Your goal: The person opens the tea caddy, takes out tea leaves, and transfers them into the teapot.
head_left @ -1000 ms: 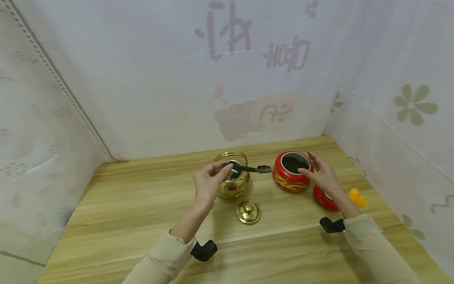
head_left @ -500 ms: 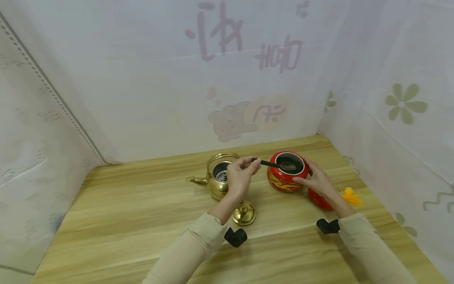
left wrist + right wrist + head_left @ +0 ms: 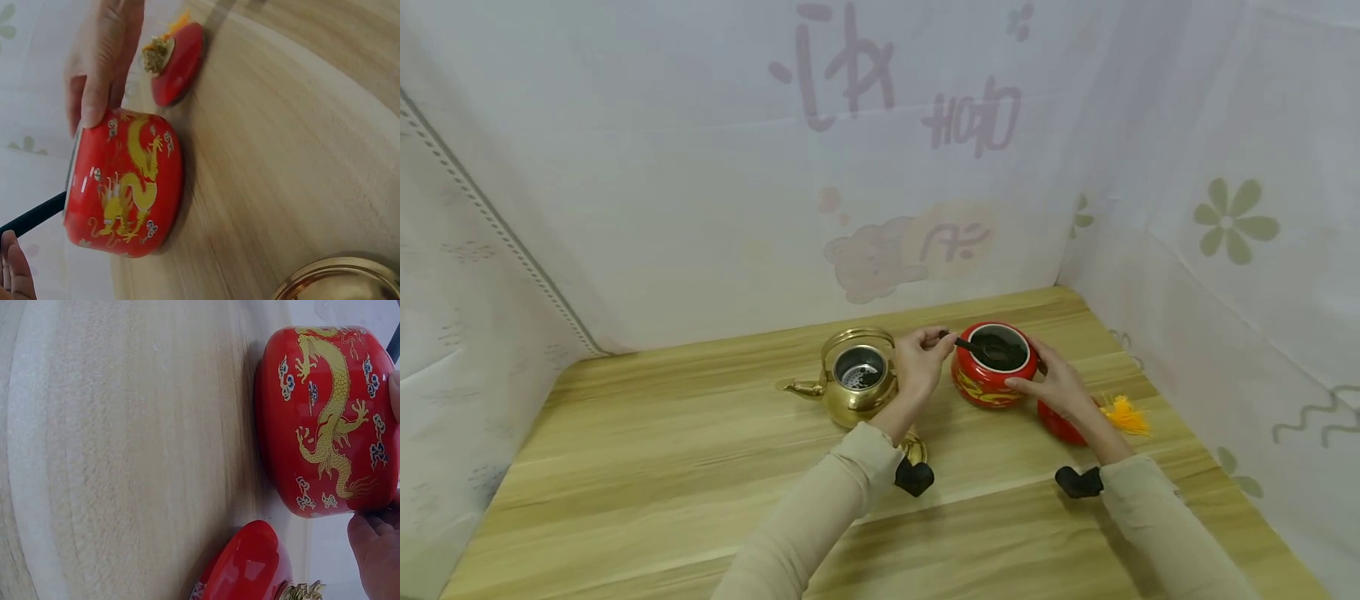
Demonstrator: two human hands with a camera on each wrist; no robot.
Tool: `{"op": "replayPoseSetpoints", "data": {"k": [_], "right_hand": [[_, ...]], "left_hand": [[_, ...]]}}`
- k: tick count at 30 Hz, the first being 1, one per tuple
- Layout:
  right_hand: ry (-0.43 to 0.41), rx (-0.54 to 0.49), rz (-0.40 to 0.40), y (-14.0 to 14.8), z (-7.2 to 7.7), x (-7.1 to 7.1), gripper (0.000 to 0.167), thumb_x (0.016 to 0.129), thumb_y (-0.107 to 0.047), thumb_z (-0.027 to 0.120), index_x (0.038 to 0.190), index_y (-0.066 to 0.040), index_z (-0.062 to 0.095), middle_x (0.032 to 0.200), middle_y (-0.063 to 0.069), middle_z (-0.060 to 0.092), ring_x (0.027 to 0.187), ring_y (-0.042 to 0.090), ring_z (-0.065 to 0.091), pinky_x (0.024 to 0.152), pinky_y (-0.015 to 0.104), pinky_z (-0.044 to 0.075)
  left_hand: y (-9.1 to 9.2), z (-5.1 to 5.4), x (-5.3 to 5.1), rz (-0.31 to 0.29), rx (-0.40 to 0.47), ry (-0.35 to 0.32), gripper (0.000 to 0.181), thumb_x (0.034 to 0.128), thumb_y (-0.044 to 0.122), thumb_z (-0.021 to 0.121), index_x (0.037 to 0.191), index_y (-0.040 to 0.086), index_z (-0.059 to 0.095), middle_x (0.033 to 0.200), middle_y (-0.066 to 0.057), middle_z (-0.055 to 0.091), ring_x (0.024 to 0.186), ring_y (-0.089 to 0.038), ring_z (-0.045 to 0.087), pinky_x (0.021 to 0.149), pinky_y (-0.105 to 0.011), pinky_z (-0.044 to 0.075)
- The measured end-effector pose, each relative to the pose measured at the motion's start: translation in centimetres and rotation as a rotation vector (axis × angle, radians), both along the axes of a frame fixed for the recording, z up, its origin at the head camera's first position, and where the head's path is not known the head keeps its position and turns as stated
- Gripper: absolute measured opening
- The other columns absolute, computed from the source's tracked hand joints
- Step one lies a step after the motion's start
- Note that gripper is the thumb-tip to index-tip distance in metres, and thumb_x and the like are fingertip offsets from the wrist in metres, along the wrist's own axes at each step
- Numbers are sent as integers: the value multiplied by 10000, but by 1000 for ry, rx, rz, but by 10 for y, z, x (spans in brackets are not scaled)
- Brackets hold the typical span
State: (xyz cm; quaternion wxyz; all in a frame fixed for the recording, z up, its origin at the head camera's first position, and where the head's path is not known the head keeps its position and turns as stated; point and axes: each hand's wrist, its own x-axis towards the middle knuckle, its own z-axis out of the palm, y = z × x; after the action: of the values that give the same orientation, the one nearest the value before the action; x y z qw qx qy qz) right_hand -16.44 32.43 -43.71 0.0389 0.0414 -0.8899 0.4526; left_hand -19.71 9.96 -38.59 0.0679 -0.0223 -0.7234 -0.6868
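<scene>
The left hand point(image 3: 919, 365) pinched a slim black scoop point(image 3: 966, 343), its end inside the round red dragon-painted jar point(image 3: 988, 392), which the right hand point(image 3: 1058, 385) gripped by its side. The left wrist point(image 3: 893, 418) partly hid a round gold metal lid point(image 3: 917, 451) near an open gold metal teapot point(image 3: 853, 410). A red lid point(image 3: 1058, 423) with a yellow tassel point(image 3: 1126, 416) lay near the jar. Pale printed curtains point(image 3: 700, 183) enclosed the wood-grained tabletop point(image 3: 662, 467).
</scene>
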Motion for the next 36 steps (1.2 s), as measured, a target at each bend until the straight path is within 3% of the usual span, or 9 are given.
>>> {"op": "replayPoseSetpoints", "data": {"k": [6, 10, 13, 29, 36], "right_hand": [[-3, -11, -7, 0, -1, 0, 891, 807, -245, 753, 1466, 39, 225, 1492, 266, 265, 1354, 433, 294, 1081, 527, 302], [6, -18, -4, -1, -2, 0, 888, 801, -255, 758, 1469, 19, 240, 1487, 253, 286, 1343, 427, 321, 1072, 532, 320], [7, -19, -4, -1, -3, 0, 883, 802, -260, 756, 1471, 5, 246, 1486, 248, 293, 1338, 428, 327, 1068, 539, 322], [1, -18, -15, 2, -2, 0, 893, 811, -251, 748, 1476, 18, 217, 1487, 268, 269, 1336, 435, 327, 1065, 527, 327], [-1, -38, -16, -2, -1, 0, 857, 819, -188, 737, 1467, 38, 224, 1477, 279, 281, 1330, 438, 333, 1068, 513, 325]], "left_hand": [[7, -6, -6, 3, -91, 61, 147, 798, 95, 748, 900, -11, 736, 829, -129, 727, 734, -189, 697, 613, -200, 550], [12, -9, -8, -23, -79, 82, 148, 796, 72, 745, 895, -37, 728, 822, -140, 722, 724, -181, 683, 605, -193, 544], [16, -10, -9, -35, -76, 86, 160, 792, 71, 749, 893, -49, 724, 814, -140, 720, 713, -169, 676, 602, -182, 539], [23, -9, -12, -71, -321, 70, 124, 767, 179, 788, 801, 63, 758, 729, -49, 716, 644, -95, 642, 555, -135, 476], [30, -14, -8, -123, -326, 45, 128, 762, 149, 790, 812, 36, 754, 715, -68, 713, 613, -88, 627, 523, -135, 466]]}}
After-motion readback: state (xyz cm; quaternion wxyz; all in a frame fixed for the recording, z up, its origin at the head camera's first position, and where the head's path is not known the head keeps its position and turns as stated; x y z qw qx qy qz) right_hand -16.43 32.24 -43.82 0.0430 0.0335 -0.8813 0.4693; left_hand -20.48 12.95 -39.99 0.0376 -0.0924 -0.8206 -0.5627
